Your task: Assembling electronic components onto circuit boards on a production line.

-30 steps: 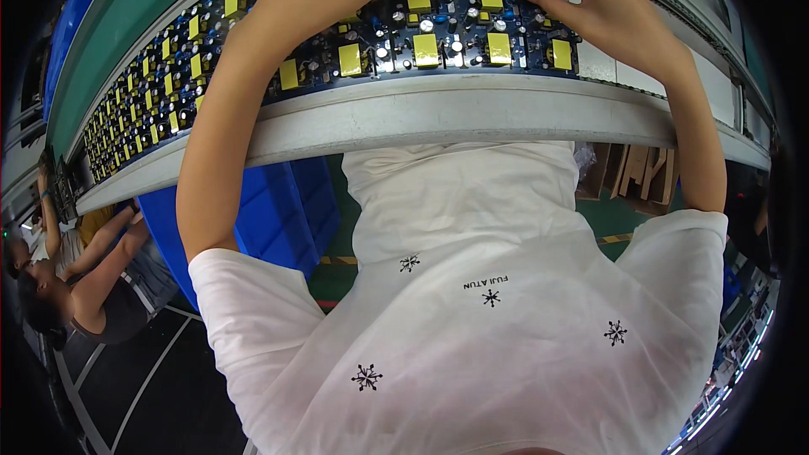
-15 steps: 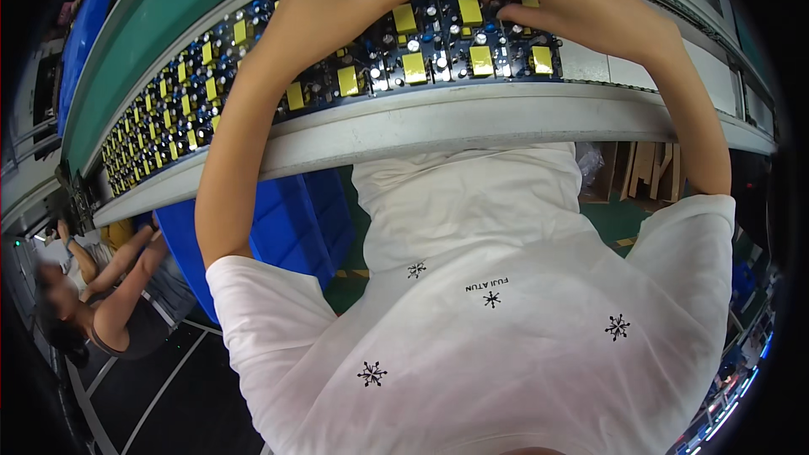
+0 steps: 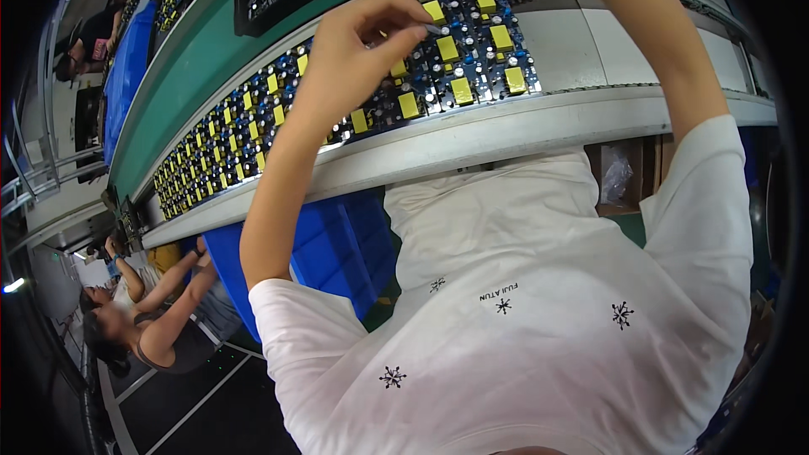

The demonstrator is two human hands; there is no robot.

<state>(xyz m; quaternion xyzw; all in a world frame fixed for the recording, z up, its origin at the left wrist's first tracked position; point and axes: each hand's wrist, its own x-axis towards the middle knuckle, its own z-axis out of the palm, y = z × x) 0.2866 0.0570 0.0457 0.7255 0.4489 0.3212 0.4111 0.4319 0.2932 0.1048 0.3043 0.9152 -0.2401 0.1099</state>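
My left hand (image 3: 358, 55) is over the circuit boards, with thumb and forefinger pinched on a small grey part (image 3: 433, 29). Its exact kind is too small to make out. Beneath and beside the hand, blue circuit boards (image 3: 434, 101) lie in a long row, carrying yellow block components (image 3: 447, 50), silver cylinders and small blue pieces. My right forearm (image 3: 632, 8) reaches past the upper edge, and the hand at its end is out of the picture.
A black tray (image 3: 242, 13) of small dark parts stands on the green surface (image 3: 181, 88) beyond the boards. The pale rail (image 3: 472, 128) runs along the near edge. Blue bins (image 3: 337, 240) stand below it. Co-workers (image 3: 173, 337) sit at the left.
My right hand has left the boards and gone out past the upper edge. My left hand stays pinched over the boards. The view has shifted, bringing more of the black tray into sight.
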